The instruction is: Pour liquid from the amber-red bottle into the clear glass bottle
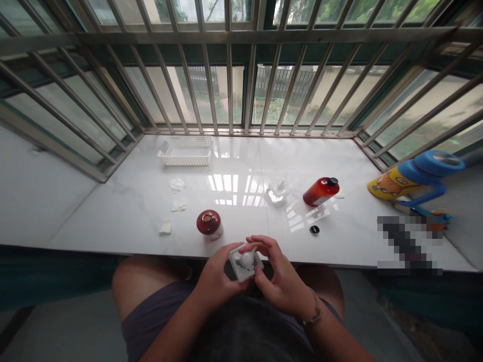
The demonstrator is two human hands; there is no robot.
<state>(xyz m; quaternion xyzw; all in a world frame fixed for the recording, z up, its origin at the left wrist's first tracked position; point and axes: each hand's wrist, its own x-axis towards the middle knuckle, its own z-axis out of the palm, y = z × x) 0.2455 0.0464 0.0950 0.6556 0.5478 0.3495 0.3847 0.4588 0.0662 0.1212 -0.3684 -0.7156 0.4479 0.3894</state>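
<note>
Both hands cradle a small clear box (pixel 246 262): left hand (pixel 218 275) cups its side, right hand (pixel 277 274) pinches its top edge. It looks light, stiff and slippery, so the corners seem the safest hold.

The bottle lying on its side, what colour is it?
The bottle is red-orange with a black cap, seen in the head view.

A glossy white marbled desk (pixel 358 166) carries a white slotted basket (pixel 185 152), a dark red jar (pixel 209 222), a red bottle (pixel 320 192) with black cap, a loose black cap (pixel 314 230) and a yellow-and-blue cartoon-printed bottle (pixel 411 181).
</note>
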